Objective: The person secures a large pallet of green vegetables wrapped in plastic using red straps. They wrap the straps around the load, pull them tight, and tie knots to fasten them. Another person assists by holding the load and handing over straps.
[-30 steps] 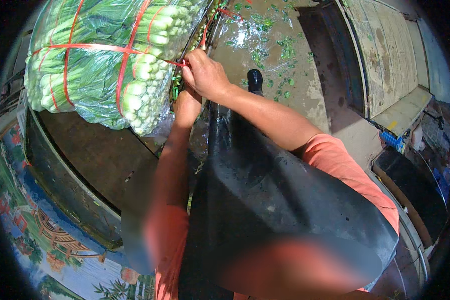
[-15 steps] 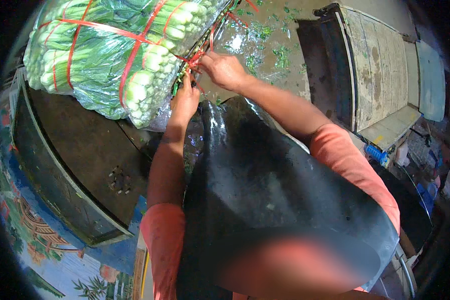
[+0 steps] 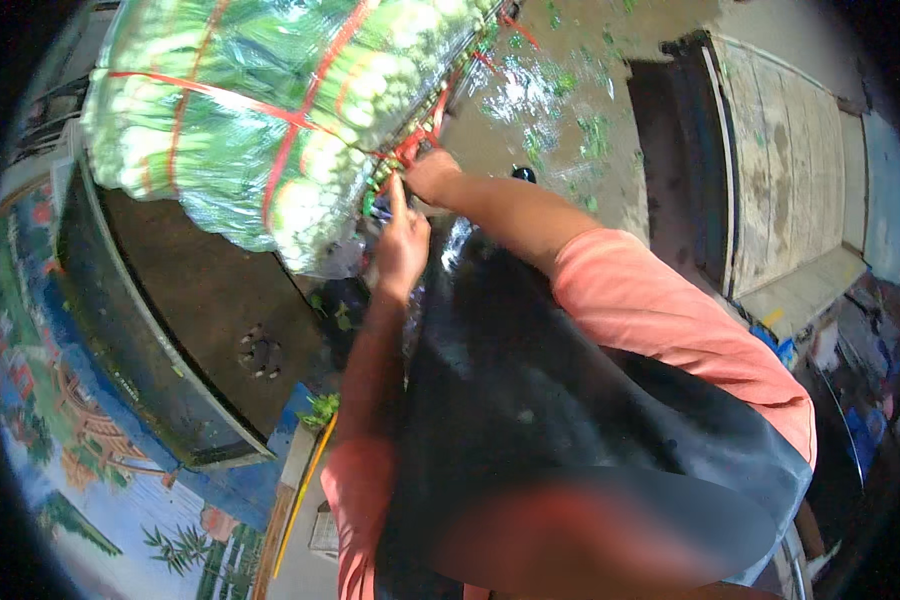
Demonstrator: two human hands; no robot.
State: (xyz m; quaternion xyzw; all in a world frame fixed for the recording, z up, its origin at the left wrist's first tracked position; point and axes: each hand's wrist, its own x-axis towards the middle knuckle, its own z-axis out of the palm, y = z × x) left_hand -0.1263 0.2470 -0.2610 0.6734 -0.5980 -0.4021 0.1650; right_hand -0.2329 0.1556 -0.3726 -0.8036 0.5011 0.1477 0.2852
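A big bundle of leafy green vegetables (image 3: 240, 120) with pale stalks, wrapped in clear plastic, fills the upper left. Red plastic straps (image 3: 322, 72) cross over it and meet in a knot at its right edge. At that knot my right hand (image 3: 434, 178) is closed on the red strap, its fingertips partly hidden. Just below, my left hand (image 3: 402, 248) points its index finger up against the knot. Its other fingers are curled, and what they may hold is hidden.
Loose green leaf scraps (image 3: 595, 135) lie on the wet floor beyond my hands. A wooden-topped platform (image 3: 785, 170) stands to the right. A dark metal-edged trough (image 3: 160, 320) is at the left, beside a painted panel (image 3: 80, 440). My black apron (image 3: 550, 400) hangs below my arms.
The view has shifted, so the bundle and surroundings sit further right. My right hand stays at the knot, its forearm now flatter; my left index finger still presses there.
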